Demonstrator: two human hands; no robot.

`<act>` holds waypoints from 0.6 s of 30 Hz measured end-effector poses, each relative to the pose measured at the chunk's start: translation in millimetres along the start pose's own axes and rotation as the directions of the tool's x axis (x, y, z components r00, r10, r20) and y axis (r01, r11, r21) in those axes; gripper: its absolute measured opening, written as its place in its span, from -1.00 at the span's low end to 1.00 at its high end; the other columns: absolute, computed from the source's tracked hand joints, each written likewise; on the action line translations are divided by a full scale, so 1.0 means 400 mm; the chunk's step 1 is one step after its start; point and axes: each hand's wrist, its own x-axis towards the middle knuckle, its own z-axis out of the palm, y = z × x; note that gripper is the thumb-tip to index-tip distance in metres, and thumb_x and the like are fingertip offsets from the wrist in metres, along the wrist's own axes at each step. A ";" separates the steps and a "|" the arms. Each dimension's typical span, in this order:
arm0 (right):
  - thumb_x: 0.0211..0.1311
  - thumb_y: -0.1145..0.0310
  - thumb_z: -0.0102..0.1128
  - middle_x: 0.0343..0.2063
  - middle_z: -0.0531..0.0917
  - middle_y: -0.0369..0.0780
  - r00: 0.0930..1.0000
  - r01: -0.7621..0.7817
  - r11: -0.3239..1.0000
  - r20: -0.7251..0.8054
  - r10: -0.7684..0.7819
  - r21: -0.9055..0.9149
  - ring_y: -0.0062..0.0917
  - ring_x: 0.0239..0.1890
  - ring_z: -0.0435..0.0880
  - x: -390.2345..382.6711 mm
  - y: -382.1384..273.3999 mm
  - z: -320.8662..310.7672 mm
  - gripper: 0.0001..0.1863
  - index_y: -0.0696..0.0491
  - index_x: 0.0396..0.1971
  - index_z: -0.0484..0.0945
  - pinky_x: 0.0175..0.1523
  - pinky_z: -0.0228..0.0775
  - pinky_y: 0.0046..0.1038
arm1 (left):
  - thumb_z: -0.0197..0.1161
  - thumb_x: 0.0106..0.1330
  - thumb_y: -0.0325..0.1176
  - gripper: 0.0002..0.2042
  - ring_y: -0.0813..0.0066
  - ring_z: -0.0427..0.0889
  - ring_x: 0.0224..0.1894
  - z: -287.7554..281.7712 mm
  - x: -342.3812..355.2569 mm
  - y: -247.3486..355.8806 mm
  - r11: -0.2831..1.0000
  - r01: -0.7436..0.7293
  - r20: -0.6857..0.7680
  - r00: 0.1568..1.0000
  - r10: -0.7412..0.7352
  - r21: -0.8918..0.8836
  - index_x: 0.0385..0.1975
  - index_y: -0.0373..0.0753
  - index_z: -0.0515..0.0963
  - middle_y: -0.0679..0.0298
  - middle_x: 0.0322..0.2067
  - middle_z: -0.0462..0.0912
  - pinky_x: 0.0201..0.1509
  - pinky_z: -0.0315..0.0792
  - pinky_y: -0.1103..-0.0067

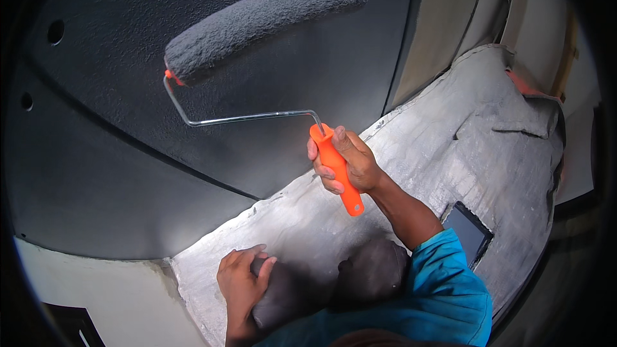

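Observation:
My right hand [352, 160] is wrapped round the orange handle of a paint roller [263, 22], thumb up along its top. From the handle a bent metal rod runs left to the roller's long fluffy sleeve, which is coated in dark grey paint. The sleeve is in front of a dark grey wall [212, 148]; whether it touches the wall I cannot tell. Lower left, my left hand [243, 276] rests on my dark-clothed knee [279, 289], its fingers loosely spread and holding nothing.
A pale, wrinkled drop cloth [411, 180] covers the ground along the wall's foot. On it, right of my arm, lies a dark flat tray-like rectangle [469, 234]. Two round holes, one being the upper hole [56, 32], and a dark groove mark the wall's left part.

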 end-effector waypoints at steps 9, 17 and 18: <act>0.54 -0.32 -0.40 -0.66 0.43 -0.32 1.000 0.028 0.999 -0.012 -0.028 -0.030 -0.71 -0.80 0.43 0.106 -0.116 0.002 -0.26 0.14 -0.23 0.44 -0.71 0.33 -0.64 | 0.52 0.14 -0.20 -0.74 0.30 0.71 -0.27 0.013 0.002 0.003 1.000 -0.002 0.005 1.000 0.001 0.023 -0.23 -0.15 0.74 0.40 -0.39 0.77 0.00 0.51 0.41; 0.52 -0.33 -0.35 -0.67 0.39 -0.32 0.995 -0.091 0.990 -0.032 0.095 0.109 -0.67 -0.83 0.36 0.027 -0.021 -0.009 -0.27 0.14 -0.20 0.41 -0.70 0.29 -0.61 | 0.52 0.13 -0.21 -0.74 0.32 0.70 -0.27 0.008 0.001 0.004 1.000 -0.003 0.028 1.000 0.003 0.018 -0.22 -0.15 0.74 0.39 -0.39 0.77 -0.01 0.51 0.42; 0.53 -0.33 -0.37 -0.67 0.40 -0.32 0.998 -0.064 0.993 0.005 0.064 0.096 -0.68 -0.83 0.39 0.038 -0.030 -0.013 -0.27 0.13 -0.20 0.42 -0.70 0.30 -0.61 | 0.52 0.13 -0.22 -0.74 0.33 0.70 -0.27 0.007 0.000 0.007 1.000 -0.003 0.026 1.000 0.002 0.013 -0.22 -0.15 0.74 0.39 -0.39 0.77 -0.01 0.51 0.42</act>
